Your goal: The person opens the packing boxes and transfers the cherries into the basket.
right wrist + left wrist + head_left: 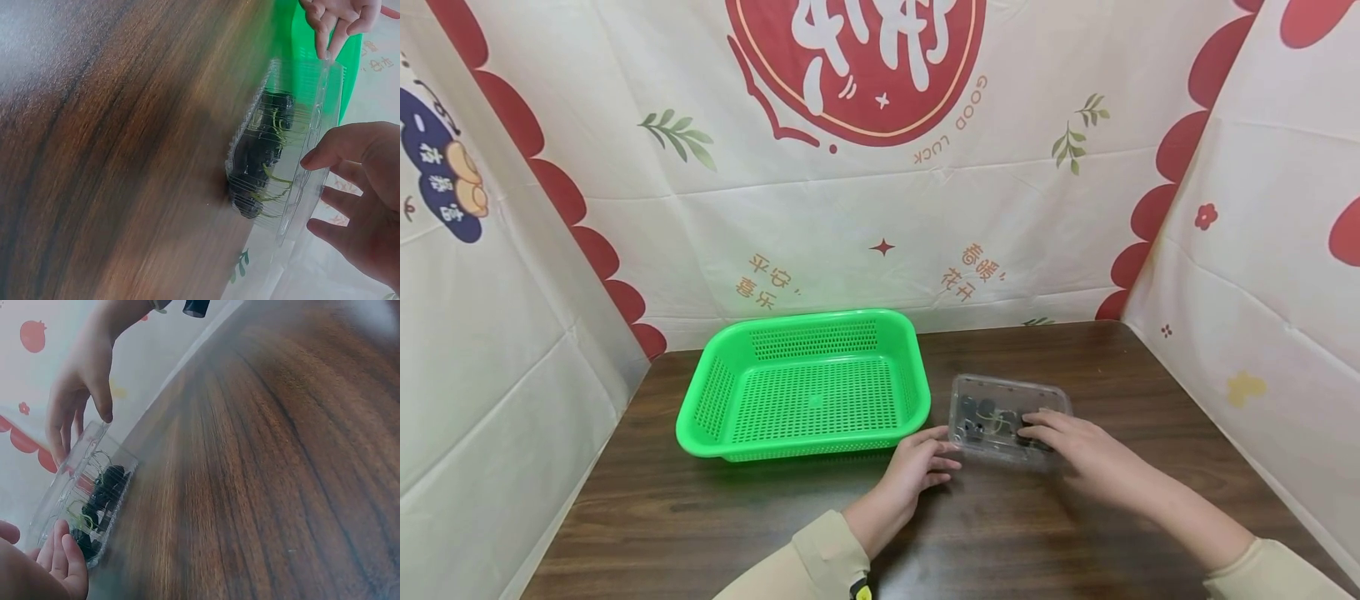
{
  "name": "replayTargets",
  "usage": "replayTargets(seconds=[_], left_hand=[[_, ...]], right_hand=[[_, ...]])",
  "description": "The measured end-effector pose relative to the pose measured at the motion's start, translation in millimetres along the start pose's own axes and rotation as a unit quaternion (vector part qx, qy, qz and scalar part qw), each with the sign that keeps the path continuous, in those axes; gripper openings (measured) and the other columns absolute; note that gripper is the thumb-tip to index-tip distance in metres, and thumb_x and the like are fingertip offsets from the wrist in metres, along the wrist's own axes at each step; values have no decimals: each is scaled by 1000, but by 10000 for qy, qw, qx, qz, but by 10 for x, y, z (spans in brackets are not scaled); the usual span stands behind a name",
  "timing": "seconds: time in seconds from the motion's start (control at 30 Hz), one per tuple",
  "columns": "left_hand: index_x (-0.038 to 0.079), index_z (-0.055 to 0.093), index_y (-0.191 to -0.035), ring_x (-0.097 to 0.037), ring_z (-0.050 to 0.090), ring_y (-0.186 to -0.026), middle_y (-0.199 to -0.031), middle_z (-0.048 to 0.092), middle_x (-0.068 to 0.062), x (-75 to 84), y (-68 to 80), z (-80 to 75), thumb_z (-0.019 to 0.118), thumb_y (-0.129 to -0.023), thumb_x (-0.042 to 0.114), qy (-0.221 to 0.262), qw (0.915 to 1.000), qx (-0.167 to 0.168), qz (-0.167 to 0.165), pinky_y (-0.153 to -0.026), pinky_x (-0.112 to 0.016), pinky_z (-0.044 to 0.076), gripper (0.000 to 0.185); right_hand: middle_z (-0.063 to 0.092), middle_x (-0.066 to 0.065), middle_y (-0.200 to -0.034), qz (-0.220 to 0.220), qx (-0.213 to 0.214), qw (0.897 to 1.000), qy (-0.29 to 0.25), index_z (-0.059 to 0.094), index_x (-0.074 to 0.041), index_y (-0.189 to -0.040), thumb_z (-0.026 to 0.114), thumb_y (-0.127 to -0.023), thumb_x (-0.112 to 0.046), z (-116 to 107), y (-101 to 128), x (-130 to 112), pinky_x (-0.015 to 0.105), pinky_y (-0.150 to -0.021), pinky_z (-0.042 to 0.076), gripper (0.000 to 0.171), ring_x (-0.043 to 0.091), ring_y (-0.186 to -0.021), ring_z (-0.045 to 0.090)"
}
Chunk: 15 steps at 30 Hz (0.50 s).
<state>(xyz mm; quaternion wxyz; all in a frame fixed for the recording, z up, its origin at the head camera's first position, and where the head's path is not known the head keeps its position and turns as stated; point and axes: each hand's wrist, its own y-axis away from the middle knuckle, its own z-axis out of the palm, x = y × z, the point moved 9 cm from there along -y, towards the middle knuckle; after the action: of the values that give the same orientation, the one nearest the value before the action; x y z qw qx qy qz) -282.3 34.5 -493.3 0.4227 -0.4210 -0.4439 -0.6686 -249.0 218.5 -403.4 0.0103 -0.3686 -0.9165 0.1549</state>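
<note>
A clear plastic box [1011, 383] stands on the table to the right of the green basket. Inside it lie several dark grapes [256, 150] with thin green stems. My left hand [921, 458] is at the box's left end, its fingers loosely extended and the fingertips close to or touching the rim. Over the right part of the box, my right hand [1075, 442] reaches with spread fingers. In the right wrist view its thumb touches the upper rim, while the other fingertips are at the top. Whether a separate lid covers the box I cannot tell.
A green plastic basket [820, 447] with perforated walls sits at the back left, its bottom bare. The brown wooden table [760, 525] is enclosed by a printed white cloth [850, 192] at the back and both sides.
</note>
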Motion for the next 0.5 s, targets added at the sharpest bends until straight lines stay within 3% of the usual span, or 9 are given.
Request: replayTargets(seconds=[0.33,0.5], left_hand=[[-9,50,-136,-23,68,-86,-110,68,-20,1,35,23,44,-91,4,350,9992,-133,-156,-75,-33,53,47],[-9,50,-134,-31,67,-96,-113,67,-20,-20,61,25,47,-97,14,429,9987,-145,-251,-76,-34,52,44]], right_hand=[[58,16,-124,-167,227,9995,-112,64,-4,-118,73,-49,24,-2,-27,22,54,-86,46,75,35,-114,55],[58,16,-124,-75,246,9996,-118,64,-5,-118,70,-52,25,-1,-52,29,55,-89,44,73,37,-115,54]])
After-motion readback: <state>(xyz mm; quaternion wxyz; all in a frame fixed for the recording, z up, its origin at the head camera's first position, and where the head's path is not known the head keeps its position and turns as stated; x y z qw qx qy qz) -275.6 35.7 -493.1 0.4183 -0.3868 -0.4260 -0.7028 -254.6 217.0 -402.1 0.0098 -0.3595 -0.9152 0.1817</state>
